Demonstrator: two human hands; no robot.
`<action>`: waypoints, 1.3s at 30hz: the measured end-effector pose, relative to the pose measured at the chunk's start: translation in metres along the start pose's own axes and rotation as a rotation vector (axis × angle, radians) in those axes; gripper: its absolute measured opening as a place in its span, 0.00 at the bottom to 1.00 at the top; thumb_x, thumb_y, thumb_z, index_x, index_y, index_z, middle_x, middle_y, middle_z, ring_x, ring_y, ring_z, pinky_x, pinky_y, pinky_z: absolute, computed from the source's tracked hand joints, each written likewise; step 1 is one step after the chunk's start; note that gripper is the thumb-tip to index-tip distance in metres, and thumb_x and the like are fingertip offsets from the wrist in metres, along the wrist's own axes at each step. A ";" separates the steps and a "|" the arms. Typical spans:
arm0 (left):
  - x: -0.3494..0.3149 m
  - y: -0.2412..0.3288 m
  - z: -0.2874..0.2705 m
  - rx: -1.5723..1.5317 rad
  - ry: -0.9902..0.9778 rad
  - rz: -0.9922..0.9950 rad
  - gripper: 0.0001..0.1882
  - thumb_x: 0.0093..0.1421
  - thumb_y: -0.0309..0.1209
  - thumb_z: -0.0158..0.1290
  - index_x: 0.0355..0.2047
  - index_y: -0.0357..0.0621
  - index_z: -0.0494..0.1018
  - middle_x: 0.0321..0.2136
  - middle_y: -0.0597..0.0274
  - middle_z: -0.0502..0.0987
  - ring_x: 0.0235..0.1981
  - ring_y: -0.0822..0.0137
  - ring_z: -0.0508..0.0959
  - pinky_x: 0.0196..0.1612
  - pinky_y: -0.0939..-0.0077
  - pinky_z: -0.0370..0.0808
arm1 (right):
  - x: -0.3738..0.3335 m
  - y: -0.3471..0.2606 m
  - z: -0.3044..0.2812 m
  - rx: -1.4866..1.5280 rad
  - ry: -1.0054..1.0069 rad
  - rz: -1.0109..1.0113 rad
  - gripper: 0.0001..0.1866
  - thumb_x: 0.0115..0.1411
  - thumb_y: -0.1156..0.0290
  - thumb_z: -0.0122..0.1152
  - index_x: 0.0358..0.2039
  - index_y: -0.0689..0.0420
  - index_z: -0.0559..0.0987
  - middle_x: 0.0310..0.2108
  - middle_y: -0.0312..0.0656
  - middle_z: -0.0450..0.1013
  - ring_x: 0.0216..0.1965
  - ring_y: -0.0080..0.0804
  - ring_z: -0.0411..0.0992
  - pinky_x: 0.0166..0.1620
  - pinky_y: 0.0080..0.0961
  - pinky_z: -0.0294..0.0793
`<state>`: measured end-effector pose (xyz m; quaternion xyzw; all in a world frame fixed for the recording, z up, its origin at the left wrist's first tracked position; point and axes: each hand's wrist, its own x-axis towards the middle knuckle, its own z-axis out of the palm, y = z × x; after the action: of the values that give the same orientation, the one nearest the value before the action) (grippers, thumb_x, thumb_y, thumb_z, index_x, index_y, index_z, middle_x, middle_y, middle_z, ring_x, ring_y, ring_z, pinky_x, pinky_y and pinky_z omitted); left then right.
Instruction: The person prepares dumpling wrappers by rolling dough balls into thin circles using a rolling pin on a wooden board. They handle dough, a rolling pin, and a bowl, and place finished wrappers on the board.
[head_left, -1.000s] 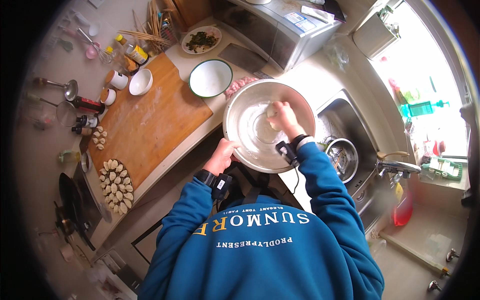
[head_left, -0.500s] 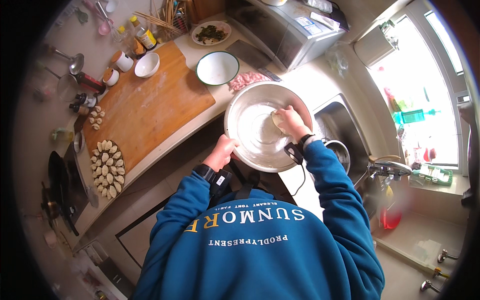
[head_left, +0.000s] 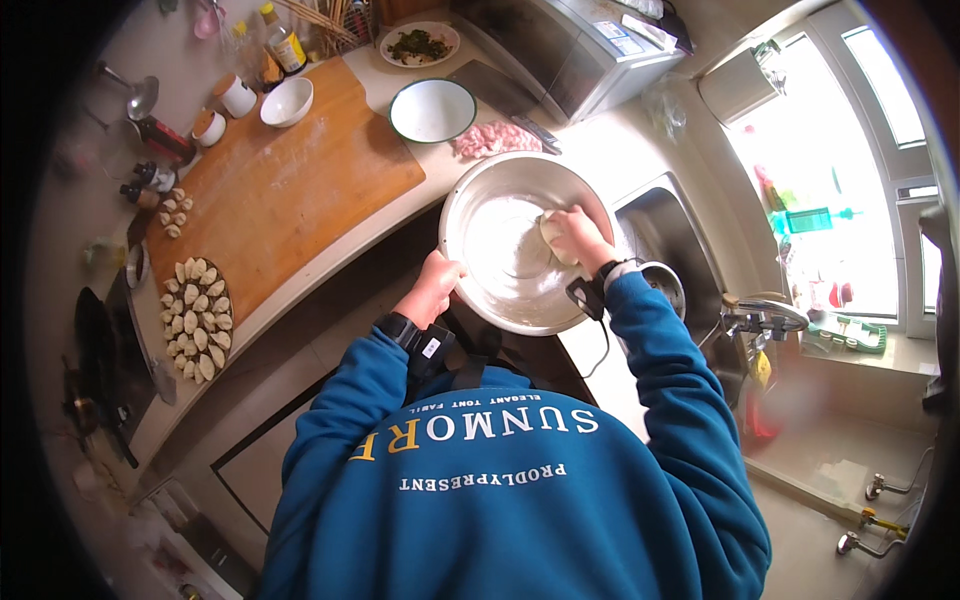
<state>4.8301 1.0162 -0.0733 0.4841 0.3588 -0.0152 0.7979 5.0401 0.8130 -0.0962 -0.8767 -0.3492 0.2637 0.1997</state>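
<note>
A wide steel basin [head_left: 484, 215] sits in front of me at the counter's edge, its inside smeared with whitish residue. On its left rim my left hand [head_left: 434, 285] is closed, thumb over the edge. My right hand [head_left: 582, 238] reaches inside, fingers curled round a pale lump of dough [head_left: 550, 238] against the basin's right inner side. Part of the lump is hidden by the fingers. Just behind the basin lies pinkish minced meat [head_left: 495, 139], beside a white bowl with a green rim [head_left: 432, 110].
A floured wooden board [head_left: 300, 180] covers the left counter, with a small white bowl [head_left: 287, 103] on it. Filled dumplings [head_left: 196, 318] crowd a tray at its near left corner. The sink [head_left: 665, 225] and tap [head_left: 765, 312] are on the right. A plate of chopped greens [head_left: 420, 46] stands behind.
The view has shifted slightly, so the scene sits a little further left and higher. My right hand keeps hold of the dough inside the basin; my left hand stays on the rim.
</note>
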 end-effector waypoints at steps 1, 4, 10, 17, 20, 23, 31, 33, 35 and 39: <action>0.000 -0.002 0.000 -0.002 0.037 -0.026 0.24 0.45 0.18 0.46 0.46 0.27 0.68 0.36 0.49 0.76 0.36 0.58 0.78 0.36 0.65 0.76 | 0.001 -0.001 -0.001 -0.007 0.088 0.028 0.20 0.47 0.73 0.60 0.43 0.49 0.76 0.43 0.50 0.70 0.41 0.50 0.71 0.44 0.36 0.74; 0.000 -0.006 0.003 -0.035 0.055 -0.009 0.22 0.45 0.18 0.46 0.44 0.25 0.69 0.34 0.50 0.76 0.33 0.58 0.78 0.35 0.67 0.77 | 0.000 -0.025 0.028 -0.210 0.216 0.070 0.23 0.44 0.75 0.61 0.45 0.51 0.75 0.48 0.56 0.63 0.41 0.53 0.71 0.45 0.39 0.74; -0.006 -0.008 0.006 -0.106 0.064 0.060 0.18 0.45 0.18 0.46 0.38 0.25 0.72 0.29 0.53 0.76 0.28 0.62 0.78 0.27 0.69 0.74 | -0.020 -0.067 0.096 -0.316 0.158 -0.154 0.20 0.43 0.71 0.63 0.40 0.48 0.80 0.45 0.55 0.69 0.43 0.55 0.71 0.49 0.41 0.70; -0.014 -0.003 -0.002 -0.031 0.031 0.008 0.20 0.44 0.16 0.46 0.41 0.26 0.71 0.32 0.52 0.77 0.32 0.62 0.78 0.33 0.72 0.74 | -0.022 -0.011 0.026 -0.581 0.076 -0.199 0.15 0.44 0.75 0.60 0.35 0.49 0.81 0.35 0.48 0.75 0.38 0.48 0.72 0.47 0.37 0.72; -0.015 -0.005 0.002 -0.051 0.070 0.071 0.21 0.46 0.15 0.46 0.44 0.29 0.70 0.35 0.53 0.77 0.35 0.64 0.78 0.36 0.74 0.75 | -0.022 -0.008 0.017 -0.166 0.104 0.079 0.14 0.44 0.73 0.60 0.35 0.55 0.80 0.35 0.49 0.76 0.42 0.50 0.72 0.48 0.37 0.72; -0.018 -0.009 0.008 -0.077 0.114 0.033 0.20 0.48 0.16 0.46 0.44 0.30 0.70 0.36 0.54 0.77 0.35 0.65 0.78 0.36 0.75 0.75 | -0.030 -0.024 0.036 -0.137 0.052 0.126 0.20 0.43 0.68 0.61 0.40 0.58 0.79 0.32 0.54 0.77 0.37 0.51 0.75 0.43 0.37 0.74; -0.028 -0.014 0.020 -0.104 0.175 0.117 0.22 0.43 0.14 0.45 0.42 0.28 0.70 0.34 0.54 0.77 0.33 0.64 0.78 0.36 0.74 0.75 | -0.046 -0.027 0.052 0.261 -0.325 0.014 0.15 0.41 0.70 0.64 0.32 0.59 0.82 0.26 0.46 0.77 0.32 0.36 0.76 0.38 0.28 0.72; -0.030 -0.012 0.014 -0.048 0.164 0.105 0.22 0.43 0.13 0.45 0.43 0.27 0.70 0.34 0.54 0.77 0.34 0.64 0.78 0.37 0.74 0.75 | -0.039 -0.013 0.032 0.328 -0.503 0.009 0.10 0.46 0.68 0.61 0.29 0.57 0.82 0.24 0.43 0.77 0.28 0.33 0.74 0.36 0.26 0.71; -0.034 -0.012 0.009 -0.018 0.111 0.058 0.23 0.43 0.13 0.45 0.44 0.27 0.70 0.35 0.53 0.77 0.36 0.63 0.78 0.38 0.73 0.75 | -0.030 -0.004 0.012 0.036 -0.371 -0.047 0.09 0.50 0.68 0.58 0.29 0.56 0.82 0.27 0.40 0.77 0.31 0.35 0.74 0.36 0.27 0.71; -0.047 -0.020 0.020 -0.036 0.082 0.063 0.24 0.43 0.13 0.45 0.45 0.27 0.69 0.37 0.52 0.77 0.37 0.61 0.78 0.40 0.73 0.75 | -0.024 -0.030 0.001 -1.320 -0.143 -0.588 0.08 0.53 0.69 0.56 0.31 0.54 0.81 0.35 0.44 0.77 0.38 0.40 0.75 0.39 0.32 0.73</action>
<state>4.7991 0.9755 -0.0556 0.4811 0.3761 0.0364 0.7911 5.0096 0.8163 -0.0737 -0.6650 -0.6691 -0.0099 -0.3317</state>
